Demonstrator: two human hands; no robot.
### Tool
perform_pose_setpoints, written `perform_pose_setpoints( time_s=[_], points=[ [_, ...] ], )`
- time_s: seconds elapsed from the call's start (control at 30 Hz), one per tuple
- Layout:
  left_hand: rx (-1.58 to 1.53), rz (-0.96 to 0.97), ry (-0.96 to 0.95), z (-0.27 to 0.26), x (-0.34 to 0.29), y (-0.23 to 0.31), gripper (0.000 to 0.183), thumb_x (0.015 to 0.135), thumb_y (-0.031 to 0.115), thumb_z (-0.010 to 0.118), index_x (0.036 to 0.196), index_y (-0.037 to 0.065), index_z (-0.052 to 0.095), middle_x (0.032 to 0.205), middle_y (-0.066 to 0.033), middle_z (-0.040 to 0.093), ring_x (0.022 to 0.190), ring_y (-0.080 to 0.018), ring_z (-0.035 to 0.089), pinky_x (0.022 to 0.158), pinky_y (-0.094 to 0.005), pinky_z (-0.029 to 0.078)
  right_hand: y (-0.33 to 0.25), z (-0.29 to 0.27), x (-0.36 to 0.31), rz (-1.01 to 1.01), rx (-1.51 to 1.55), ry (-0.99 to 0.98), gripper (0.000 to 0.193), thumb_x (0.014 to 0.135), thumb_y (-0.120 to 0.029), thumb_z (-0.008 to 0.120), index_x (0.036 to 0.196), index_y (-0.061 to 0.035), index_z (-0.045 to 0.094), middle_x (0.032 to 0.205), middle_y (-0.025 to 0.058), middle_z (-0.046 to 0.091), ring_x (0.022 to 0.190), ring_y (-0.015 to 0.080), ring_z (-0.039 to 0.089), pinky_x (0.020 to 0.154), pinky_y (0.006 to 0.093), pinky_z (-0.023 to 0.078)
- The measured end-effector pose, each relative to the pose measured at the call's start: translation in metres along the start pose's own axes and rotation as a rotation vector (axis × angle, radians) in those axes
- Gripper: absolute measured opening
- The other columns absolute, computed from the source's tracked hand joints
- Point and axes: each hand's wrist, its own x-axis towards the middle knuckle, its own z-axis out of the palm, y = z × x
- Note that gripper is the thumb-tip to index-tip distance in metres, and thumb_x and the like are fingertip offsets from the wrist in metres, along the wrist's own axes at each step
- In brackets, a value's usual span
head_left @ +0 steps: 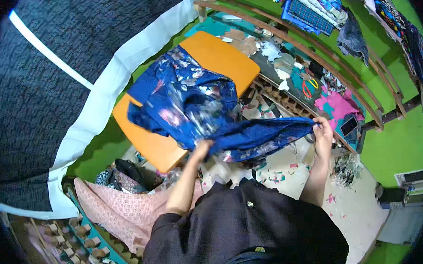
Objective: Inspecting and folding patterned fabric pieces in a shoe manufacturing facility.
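Note:
A blue floral garment (169, 93) lies bunched across an orange tabletop (220, 53), and part of it is smeared by motion. One long blue piece of it stretches off the table's near edge toward the right. My right hand (322, 133) grips the end of that piece, fingers closed on the cloth. At the near edge of the table, my left hand (202, 151) is closed on the garment's lower part; its fingers are blurred. Between my two hands the cloth hangs fairly taut, above the floor.
Right of the table, a wooden bench (265, 54) holds fabric scraps, orange-handled scissors (307, 90), pink cloth (337, 103) and a phone (349, 126). Folded clothes (311, 10) lie on a rack behind. Pink lace fabric (123, 207) drapes at left. Scraps litter the pale floor (293, 175).

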Motion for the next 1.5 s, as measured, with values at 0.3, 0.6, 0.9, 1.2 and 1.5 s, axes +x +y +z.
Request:
perform_pose_setpoints(
  time_s=[0.3, 0.6, 0.9, 1.2, 1.5],
  points=[
    [0.139, 0.236, -0.116, 0.037, -0.069, 0.049, 0.09, 0.059, 0.031, 0.075, 0.129, -0.001, 0.028, 0.126, -0.0221, 0.039, 0.118, -0.0302, 0.038, 0.099, -0.0361, 0.028, 0.001, 0.091, 0.016, 0.036, 0.064, -0.546, 0.034, 0.075, 0.005, 0.051, 0.106, -0.0024, 0.042, 0.099, 0.0044, 0.05, 0.091, 0.0107, 0.052, 0.079, 0.0241, 0.039],
    [0.229, 0.347, 0.256, 0.056, -0.081, 0.254, 0.029, 0.061, -0.001, 0.05, 0.088, -0.003, 0.058, 0.072, -0.0224, 0.057, 0.067, -0.0345, 0.058, 0.061, -0.0381, 0.045, -0.003, 0.072, 0.007, -0.228, 0.046, -0.782, 0.054, 0.067, -0.002, 0.063, 0.115, -0.0062, 0.04, 0.098, 0.0075, 0.05, 0.091, 0.0163, 0.049, 0.081, 0.0306, 0.04],
    [0.122, 0.509, 0.486, 0.11, -0.113, 0.317, 0.022, 0.064, -0.003, 0.043, 0.086, -0.003, 0.048, 0.076, -0.0194, 0.051, 0.074, -0.0347, 0.051, 0.068, -0.0336, 0.042, 0.087, 0.038, -0.015, -0.127, -0.036, -0.951, 0.025, 0.068, -0.015, 0.065, 0.091, -0.0087, 0.061, 0.089, 0.0069, 0.061, 0.078, 0.026, 0.059, 0.07, 0.0354, 0.046],
    [-0.599, 0.584, 1.043, 0.098, -0.17, 0.313, 0.017, 0.075, -0.003, 0.042, 0.089, 0.0, 0.051, 0.084, -0.0034, 0.053, 0.078, -0.0108, 0.048, 0.073, -0.024, 0.039, 0.23, 0.015, -0.035, 0.115, -0.416, -0.802, 0.025, 0.071, -0.016, 0.056, 0.093, -0.0044, 0.058, 0.088, 0.0095, 0.062, 0.078, 0.0257, 0.058, 0.073, 0.0334, 0.042],
    [-0.416, -0.114, 1.26, 0.074, -0.204, 0.253, 0.025, 0.088, 0.023, 0.044, 0.09, 0.0, 0.055, 0.077, -0.0014, 0.054, 0.068, -0.0087, 0.048, 0.061, -0.0243, 0.039, 0.135, -0.033, 0.001, 0.612, -0.409, -1.061, 0.03, 0.084, -0.024, 0.048, 0.103, -0.0047, 0.06, 0.093, 0.0012, 0.06, 0.081, 0.0103, 0.052, 0.072, 0.024, 0.04]
  ],
)
